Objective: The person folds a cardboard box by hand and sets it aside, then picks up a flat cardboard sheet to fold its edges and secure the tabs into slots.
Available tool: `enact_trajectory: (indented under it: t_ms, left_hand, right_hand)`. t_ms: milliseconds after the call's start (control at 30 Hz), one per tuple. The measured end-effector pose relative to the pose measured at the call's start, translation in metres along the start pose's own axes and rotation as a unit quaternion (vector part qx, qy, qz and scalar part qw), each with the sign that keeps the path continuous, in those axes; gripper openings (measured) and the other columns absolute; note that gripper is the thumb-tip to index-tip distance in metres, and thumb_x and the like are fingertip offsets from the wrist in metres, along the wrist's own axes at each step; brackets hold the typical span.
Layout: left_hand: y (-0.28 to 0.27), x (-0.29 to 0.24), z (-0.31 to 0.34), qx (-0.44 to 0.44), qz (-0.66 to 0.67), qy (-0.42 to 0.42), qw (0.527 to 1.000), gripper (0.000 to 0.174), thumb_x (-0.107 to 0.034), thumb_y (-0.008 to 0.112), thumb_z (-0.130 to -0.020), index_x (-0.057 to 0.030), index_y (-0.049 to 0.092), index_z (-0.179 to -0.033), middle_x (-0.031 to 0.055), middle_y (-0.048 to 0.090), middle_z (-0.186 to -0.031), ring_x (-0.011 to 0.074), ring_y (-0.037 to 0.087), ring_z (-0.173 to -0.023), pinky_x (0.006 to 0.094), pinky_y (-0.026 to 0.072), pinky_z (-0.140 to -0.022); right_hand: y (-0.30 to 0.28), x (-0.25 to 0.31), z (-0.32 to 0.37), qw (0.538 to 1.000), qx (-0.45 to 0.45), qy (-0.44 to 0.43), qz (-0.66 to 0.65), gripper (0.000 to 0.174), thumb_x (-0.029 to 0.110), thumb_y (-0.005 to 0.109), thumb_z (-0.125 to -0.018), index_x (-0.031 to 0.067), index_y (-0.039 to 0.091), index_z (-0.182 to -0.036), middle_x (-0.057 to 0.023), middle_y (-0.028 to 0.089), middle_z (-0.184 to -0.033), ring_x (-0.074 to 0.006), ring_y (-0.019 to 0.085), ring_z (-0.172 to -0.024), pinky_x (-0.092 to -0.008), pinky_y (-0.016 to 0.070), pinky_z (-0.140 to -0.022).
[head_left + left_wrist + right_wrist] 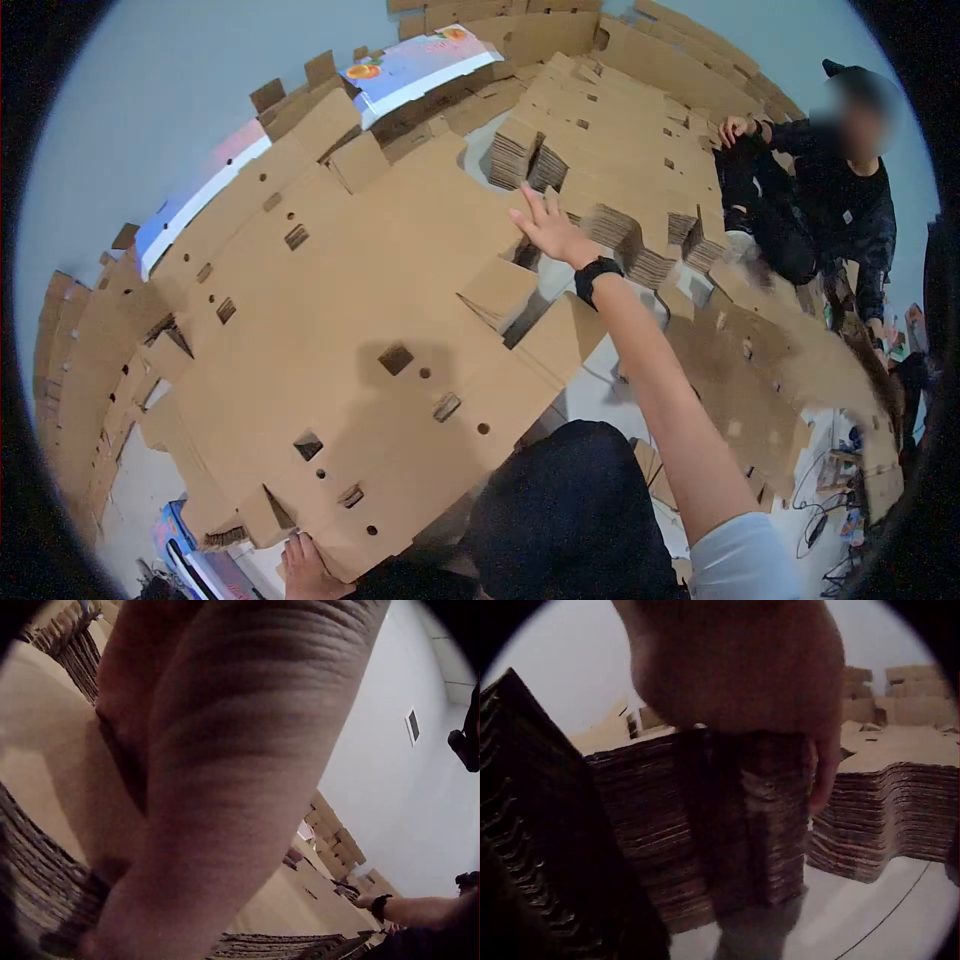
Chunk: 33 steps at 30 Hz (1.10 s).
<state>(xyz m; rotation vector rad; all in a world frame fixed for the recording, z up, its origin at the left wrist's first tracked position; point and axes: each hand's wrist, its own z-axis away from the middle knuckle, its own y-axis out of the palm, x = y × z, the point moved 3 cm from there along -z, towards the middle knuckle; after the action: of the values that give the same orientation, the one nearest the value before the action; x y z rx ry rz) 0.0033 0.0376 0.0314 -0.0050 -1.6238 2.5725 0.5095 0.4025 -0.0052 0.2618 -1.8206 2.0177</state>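
Note:
A wide stack of flat die-cut cardboard sheets (300, 330), with slots, round holes and folded-up flaps, lies in front of me. My right hand (552, 232) rests at its far right edge, fingers spread and mostly straight, beside a notch. In the right wrist view that hand lies over the top of the layered stack side (757, 817), one digit hanging down along it. My left hand (308, 570) touches the near left corner, beside a raised flap (265, 515). In the left wrist view the hand is dark, near layered cardboard edges (45, 877), its fingertips mostly hidden.
More cardboard stacks (625, 130) stand beyond and to the right, with gaps showing the floor. Printed blue-white boxes (425, 70) lie along the back wall. A person in dark clothes (845, 200) sits at the right. Cables (815, 520) lie on the floor at lower right.

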Motion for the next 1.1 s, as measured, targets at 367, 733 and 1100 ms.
enact_trajectory:
  t_ms: [367, 733, 1100]
  left_hand:
    - [-0.003, 0.008, -0.007, 0.033, 0.081, -0.008, 0.996, 0.107, -0.032, 0.084, -0.045, 0.0056, 0.027, -0.127, 0.0259, 0.038, -0.123, 0.0433, 0.037, -0.117, 0.0486, 0.0348, -0.095]
    - [-0.013, 0.001, -0.004, -0.016, 0.142, 0.0, 0.99, 0.095, -0.017, 0.081, -0.047, 0.0035, 0.031, -0.125, 0.0261, 0.038, -0.122, 0.0441, 0.036, -0.115, 0.0461, 0.035, -0.096]
    - [-0.01, 0.001, 0.004, -0.018, 0.165, -0.026, 0.986, 0.095, -0.015, 0.078, -0.048, -0.0012, 0.031, -0.129, 0.0246, 0.039, -0.124, 0.0424, 0.036, -0.116, 0.0475, 0.0341, -0.096]
  right_hand:
    - [-0.005, 0.008, 0.003, 0.997, -0.057, -0.031, 0.046, 0.075, 0.065, 0.029, -0.086, 0.0176, 0.02, -0.143, -0.0223, 0.036, -0.137, -0.0404, 0.035, -0.125, -0.0499, 0.0305, -0.101]
    - [0.008, 0.044, -0.032, 0.971, -0.083, -0.165, 0.154, 0.063, 0.055, 0.03, -0.091, -0.0013, 0.046, -0.115, -0.0196, 0.048, -0.117, -0.0329, 0.04, -0.118, -0.0479, 0.0267, -0.101]
    - [-0.014, 0.063, -0.033, 0.955, -0.111, -0.212, 0.173, 0.05, 0.044, 0.038, -0.092, 0.0005, 0.046, -0.115, -0.0181, 0.047, -0.115, -0.0337, 0.038, -0.118, -0.0484, 0.0302, -0.099]
